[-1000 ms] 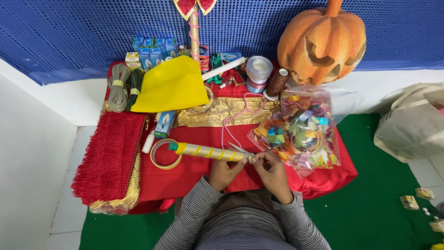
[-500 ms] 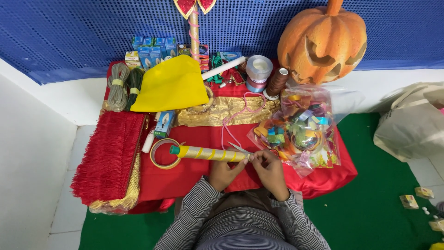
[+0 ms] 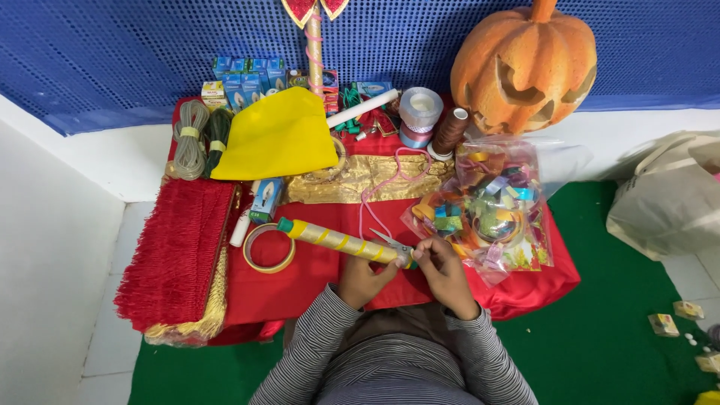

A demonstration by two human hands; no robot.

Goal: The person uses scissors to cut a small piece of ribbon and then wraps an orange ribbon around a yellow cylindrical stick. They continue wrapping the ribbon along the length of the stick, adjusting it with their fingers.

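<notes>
Presently both hands, left hand [image 3: 360, 279] and right hand [image 3: 444, 271], pinch the gold-banded stick [image 3: 341, 241] at the surface's near edge; small scissors [image 3: 391, 241] beside the fingers risk a nick.

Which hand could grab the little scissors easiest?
Probably the right hand: its fingers sit right beside the small scissors at the near end of the striped stick. The left hand is lower, gripping that stick from underneath.

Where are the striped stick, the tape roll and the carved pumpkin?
striped stick [image 3: 341, 241], head view, middle of its shaft.
tape roll [image 3: 252, 259], head view, left side of the ring.
carved pumpkin [image 3: 559, 52], head view, upper right skin.
</notes>
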